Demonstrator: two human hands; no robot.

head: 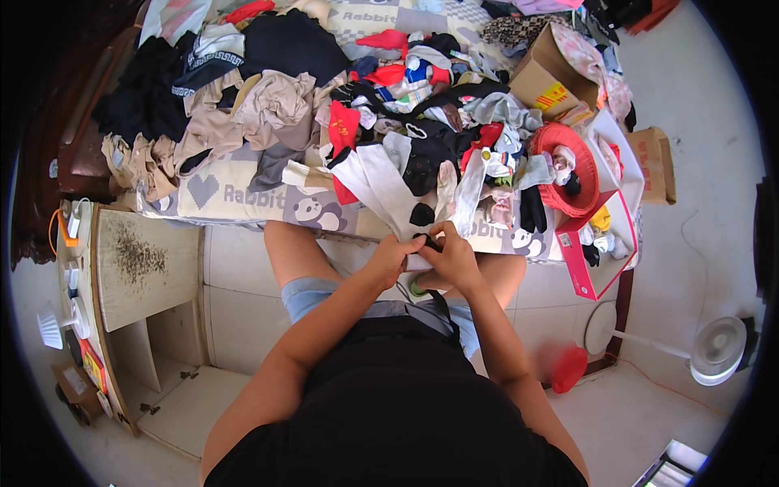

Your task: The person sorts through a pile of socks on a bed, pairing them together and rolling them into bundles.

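A long white sock with black patches [377,185] stretches from the pile of clothes down over the bed's near edge. My left hand [391,257] grips its near end, thumb on top. Close beside it, my right hand [453,254] pinches the black part at that end between thumb and fingers. The fingers partly hide how the fabric is folded there. Just beyond my right hand lie a plain white sock [470,192] and a pale pink sock [445,187]. A red cloth piece [344,126] shows behind the long sock.
Mixed socks and garments cover the patterned bedspread [243,189]. At right stand a red woven basket [548,195], a pink-edged box [578,268] holding socks, and a cardboard box [529,67]. An opened wooden cabinet [149,268] is at left, a white fan [718,350] at lower right.
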